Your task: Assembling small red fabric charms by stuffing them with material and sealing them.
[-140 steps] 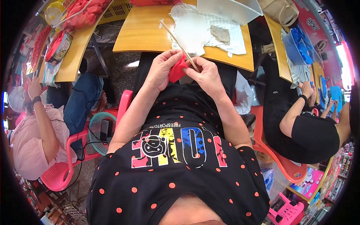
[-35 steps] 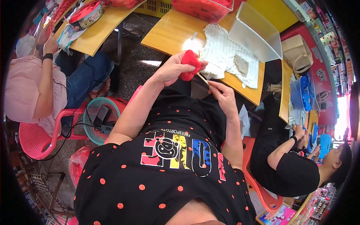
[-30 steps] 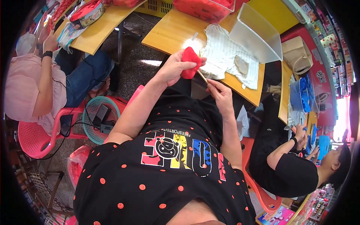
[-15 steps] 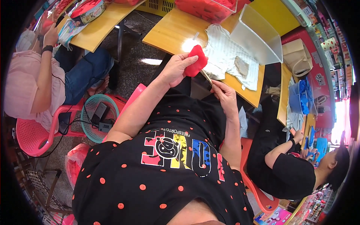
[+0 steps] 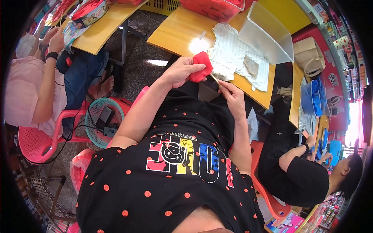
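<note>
My left hand (image 5: 181, 72) grips a small red cloth piece (image 5: 201, 63), thumb on top and the other fingers beneath it. Between the thumb and fingers of my right hand (image 5: 233, 97) is a thin wooden stick (image 5: 214, 79). It runs up to the cloth's lower right edge; whether its far end lies inside the cloth or behind it, I cannot tell. Both hands are above my lap, in front of the table's near edge. Just beyond them, a white striped garment (image 5: 229, 52) lies on the wooden table (image 5: 171, 33), with a flat greyish piece (image 5: 251, 66) on it.
A clear bin of red pieces (image 5: 211, 9) and an upright clear plastic box (image 5: 268, 35) stand on the table. A co-worker in black (image 5: 303, 174) sits at right near a blue-filled bin (image 5: 312, 97). Another in pink (image 5: 35, 85) sits at left, beside a turquoise basket (image 5: 91, 130).
The red cloth has tipped and sunk slightly in my left hand, its outline now more angular. My right hand has barely moved. The left co-worker's hands have shifted.
</note>
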Tool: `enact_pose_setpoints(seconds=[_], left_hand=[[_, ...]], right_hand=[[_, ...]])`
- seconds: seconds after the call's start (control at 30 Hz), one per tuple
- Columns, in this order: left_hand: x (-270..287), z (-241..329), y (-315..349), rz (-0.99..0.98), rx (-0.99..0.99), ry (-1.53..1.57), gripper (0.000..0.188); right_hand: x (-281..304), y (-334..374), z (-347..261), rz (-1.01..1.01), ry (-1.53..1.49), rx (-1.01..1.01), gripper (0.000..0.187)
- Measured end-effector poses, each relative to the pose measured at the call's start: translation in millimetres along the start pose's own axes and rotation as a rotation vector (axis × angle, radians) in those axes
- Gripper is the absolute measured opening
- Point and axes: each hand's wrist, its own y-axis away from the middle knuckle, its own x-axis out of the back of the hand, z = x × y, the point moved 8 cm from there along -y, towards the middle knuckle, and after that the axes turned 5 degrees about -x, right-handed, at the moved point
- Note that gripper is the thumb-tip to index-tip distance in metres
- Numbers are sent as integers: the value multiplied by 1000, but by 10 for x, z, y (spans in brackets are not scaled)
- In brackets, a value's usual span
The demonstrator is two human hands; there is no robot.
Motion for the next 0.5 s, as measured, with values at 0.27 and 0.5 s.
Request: enact_pose_setpoints(seconds=[0.27, 0.5], left_hand=[[53, -20, -12, -13, 53, -67, 25], [34, 6, 6, 7, 34, -56, 25]], right_hand=[[108, -4, -80, -37, 83, 2, 22], [63, -45, 17, -80, 80, 78, 23]])
